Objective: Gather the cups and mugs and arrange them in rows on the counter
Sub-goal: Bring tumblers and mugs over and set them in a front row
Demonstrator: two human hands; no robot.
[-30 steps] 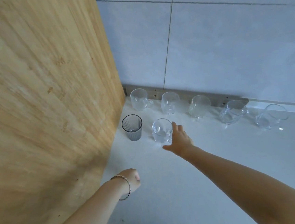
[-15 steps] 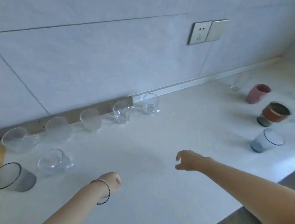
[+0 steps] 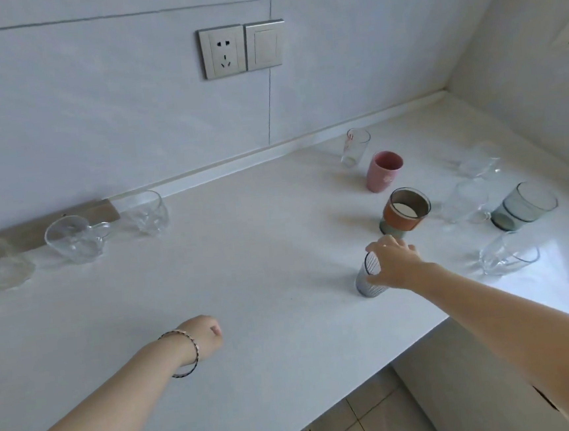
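Fingers [image 3: 395, 244] of my right hand [image 3: 396, 267] wrap the ribbed grey glass [image 3: 368, 287] standing on the counter [image 3: 246, 270], my left hand [image 3: 204, 339] clenched and empty (idle), so I judge this the pickup, next needing a steady carry left to the clear glasses [image 3: 72, 239].

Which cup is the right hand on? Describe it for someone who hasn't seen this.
On the white counter, look right of the wall socket to the scattered cups. The ribbed grey glass stands in front of the orange-banded cup, gripped by the right hand; only it has fine vertical lines.
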